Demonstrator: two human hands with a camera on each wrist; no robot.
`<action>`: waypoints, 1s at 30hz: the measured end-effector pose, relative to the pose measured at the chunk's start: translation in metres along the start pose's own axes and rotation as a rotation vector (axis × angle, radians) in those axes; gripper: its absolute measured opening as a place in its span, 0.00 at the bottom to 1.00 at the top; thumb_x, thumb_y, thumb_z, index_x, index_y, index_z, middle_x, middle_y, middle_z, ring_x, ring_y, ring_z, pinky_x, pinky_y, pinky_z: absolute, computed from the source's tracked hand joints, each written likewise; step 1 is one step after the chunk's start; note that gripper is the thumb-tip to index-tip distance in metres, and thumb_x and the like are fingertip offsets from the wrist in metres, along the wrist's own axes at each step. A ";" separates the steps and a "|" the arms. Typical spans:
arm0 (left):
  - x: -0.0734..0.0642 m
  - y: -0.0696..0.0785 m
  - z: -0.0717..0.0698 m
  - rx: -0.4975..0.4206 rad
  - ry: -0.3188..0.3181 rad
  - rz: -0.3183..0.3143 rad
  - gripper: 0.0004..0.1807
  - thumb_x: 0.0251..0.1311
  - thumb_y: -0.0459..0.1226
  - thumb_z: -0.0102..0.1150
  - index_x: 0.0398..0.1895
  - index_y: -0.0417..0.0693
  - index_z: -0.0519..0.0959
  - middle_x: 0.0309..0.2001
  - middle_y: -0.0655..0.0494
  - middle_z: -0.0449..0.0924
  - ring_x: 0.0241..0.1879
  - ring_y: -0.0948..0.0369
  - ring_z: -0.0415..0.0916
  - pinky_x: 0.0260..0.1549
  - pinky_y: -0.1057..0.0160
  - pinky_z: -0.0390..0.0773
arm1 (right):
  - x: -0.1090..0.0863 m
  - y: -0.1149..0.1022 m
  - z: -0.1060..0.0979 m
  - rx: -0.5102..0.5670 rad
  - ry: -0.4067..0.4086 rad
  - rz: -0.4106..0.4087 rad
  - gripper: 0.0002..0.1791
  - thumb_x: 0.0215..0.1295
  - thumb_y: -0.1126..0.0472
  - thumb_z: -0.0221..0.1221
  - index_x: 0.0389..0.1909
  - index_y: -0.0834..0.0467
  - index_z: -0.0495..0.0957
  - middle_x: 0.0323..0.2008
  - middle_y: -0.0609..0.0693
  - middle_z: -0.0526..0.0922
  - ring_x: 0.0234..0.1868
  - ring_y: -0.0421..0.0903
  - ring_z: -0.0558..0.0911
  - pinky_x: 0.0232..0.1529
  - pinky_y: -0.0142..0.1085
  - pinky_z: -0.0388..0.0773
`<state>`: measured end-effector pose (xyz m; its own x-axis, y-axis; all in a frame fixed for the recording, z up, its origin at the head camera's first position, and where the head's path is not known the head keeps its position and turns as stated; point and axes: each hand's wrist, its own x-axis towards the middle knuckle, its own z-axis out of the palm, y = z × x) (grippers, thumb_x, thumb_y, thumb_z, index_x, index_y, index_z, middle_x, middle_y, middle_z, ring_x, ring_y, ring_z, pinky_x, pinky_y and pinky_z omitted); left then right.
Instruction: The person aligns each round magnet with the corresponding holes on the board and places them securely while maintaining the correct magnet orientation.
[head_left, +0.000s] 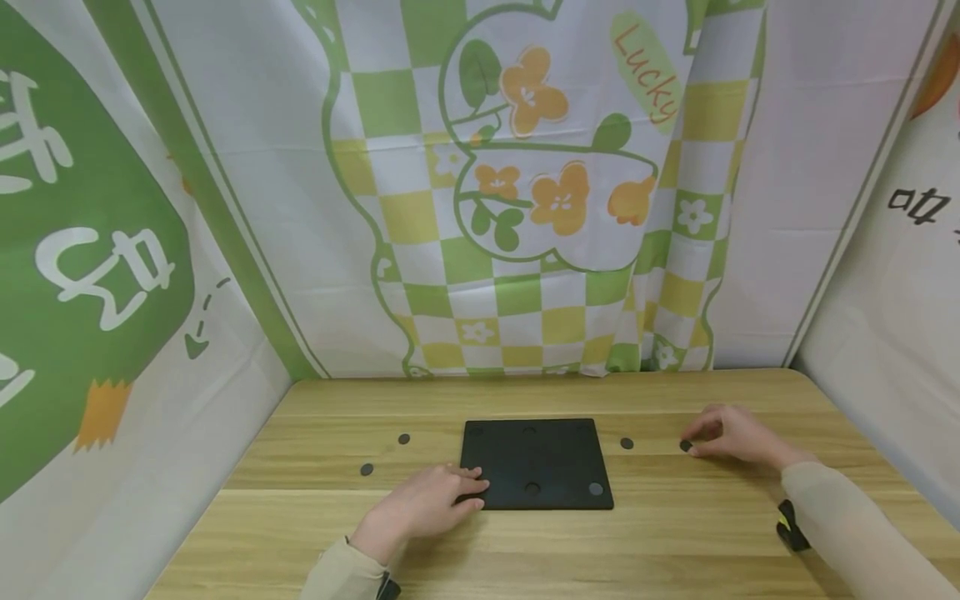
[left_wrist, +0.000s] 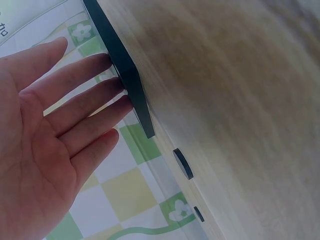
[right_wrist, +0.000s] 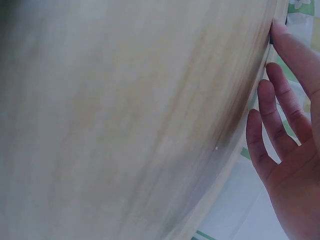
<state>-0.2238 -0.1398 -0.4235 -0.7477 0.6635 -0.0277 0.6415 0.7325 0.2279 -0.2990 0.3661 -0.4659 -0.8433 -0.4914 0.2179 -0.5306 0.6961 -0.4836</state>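
Observation:
A flat black rectangular board (head_left: 536, 458) lies on the wooden table, with several shallow round recesses in its top. One dark grey disc (head_left: 596, 489) sits at its near right corner. My left hand (head_left: 431, 500) rests its fingertips on the board's near left side, fingers fairly straight; in the left wrist view the same fingers (left_wrist: 95, 82) meet the board's edge. Off to the right, my right hand (head_left: 738, 435) pinches a small black disc (head_left: 686, 446) between thumb and fingers, low over the tabletop. In the right wrist view its other fingers (right_wrist: 267, 107) are spread loosely.
Another black disc (head_left: 627, 443) lies between the board and my right hand. Left of the board lie two more, a farther disc (head_left: 404, 438) and a nearer disc (head_left: 367, 470). A printed curtain (head_left: 525, 317) hangs behind the wooden table (head_left: 570, 550).

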 end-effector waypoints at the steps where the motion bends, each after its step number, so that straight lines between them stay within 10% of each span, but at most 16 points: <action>1: 0.000 0.000 0.000 0.000 -0.001 -0.001 0.20 0.67 0.48 0.51 0.58 0.52 0.78 0.62 0.53 0.73 0.61 0.51 0.71 0.59 0.51 0.72 | 0.000 -0.001 -0.001 -0.003 -0.003 -0.003 0.11 0.52 0.51 0.69 0.36 0.51 0.86 0.33 0.41 0.80 0.36 0.32 0.78 0.38 0.29 0.79; 30: 0.001 -0.001 0.003 0.013 0.018 0.008 0.19 0.67 0.47 0.52 0.57 0.52 0.78 0.61 0.53 0.74 0.61 0.51 0.71 0.59 0.51 0.72 | 0.007 -0.017 -0.004 -0.115 -0.008 0.026 0.06 0.51 0.53 0.70 0.30 0.47 0.85 0.30 0.39 0.79 0.30 0.31 0.75 0.30 0.28 0.74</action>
<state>-0.2246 -0.1400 -0.4271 -0.7455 0.6664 -0.0087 0.6493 0.7293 0.2157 -0.2968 0.3532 -0.4526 -0.8566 -0.4759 0.1992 -0.5149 0.7639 -0.3890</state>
